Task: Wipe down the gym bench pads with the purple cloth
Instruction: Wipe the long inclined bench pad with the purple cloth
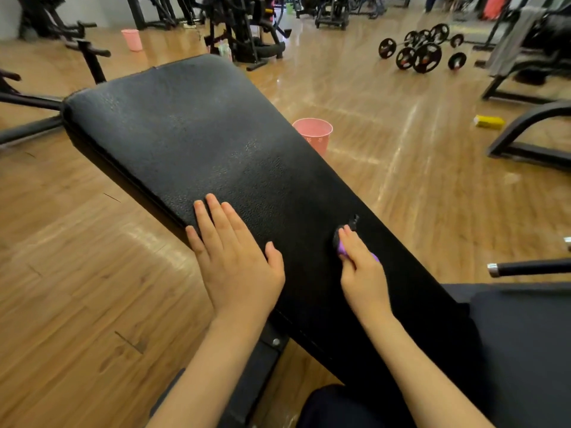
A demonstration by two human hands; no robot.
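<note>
Right hand (358, 264): fingers curled round the cloth (342, 249), bunched small, only a purple sliver showing under the fingers, with a dark frayed scrap just ahead of the fingertips that may be part of it or a mark on the vinyl; the view is too dim there to tell. The cloth is pressed to the pad (191, 140) near its right edge. Left hand (230, 251): flat, fingers straight and spread, palm down on the pad close to its left edge, holding nothing, beside the right hand with bare vinyl between them. Cloth, judged: light, soft, limp, best held wadded in the palm as now. Pad, judged: firm foam under pebbled black vinyl, fixed to its frame, tilted up away from the hands; likely slick where damp, so the flat left palm serves as a brace. A second pad (525, 341) lies right of the right forearm. Beyond the hands: a bin (313, 135) just past the pad's right edge, weights (423, 50) far ahead and right. Writing: no brand, label or lettering can be read anywhere.
</note>
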